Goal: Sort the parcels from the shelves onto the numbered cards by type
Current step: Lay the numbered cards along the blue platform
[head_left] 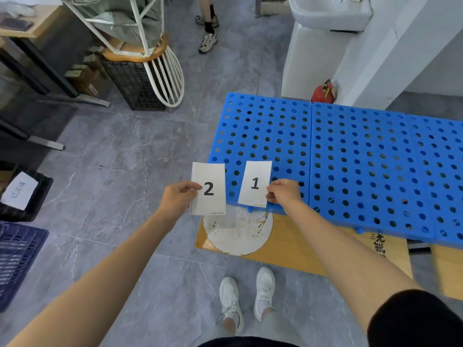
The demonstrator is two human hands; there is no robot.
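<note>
At centre frame, the left grip (179, 199) pinches the left edge of card 2 (210, 176) between thumb and curled fingers, holding it over the grey floor (112, 159) just beside the near left corner of the blue perforated panel (350, 159). The right grip (284, 191) pinches the right edge of card 1 (255, 182), which lies over that corner; whether it rests on the panel or hangs just above it cannot be told. Fingers beneath each card are hidden by the paper. Under the panel's near edge, a round white disc (238, 231) and a yellow board (288, 244) are partly covered. At far left, a black crate (42, 194) carries a paper label whose writing is too blurred to read, and a dark blue crate (17, 259) is cut off by the frame edge. A second person's legs (208, 28) are cropped at the top.
</note>
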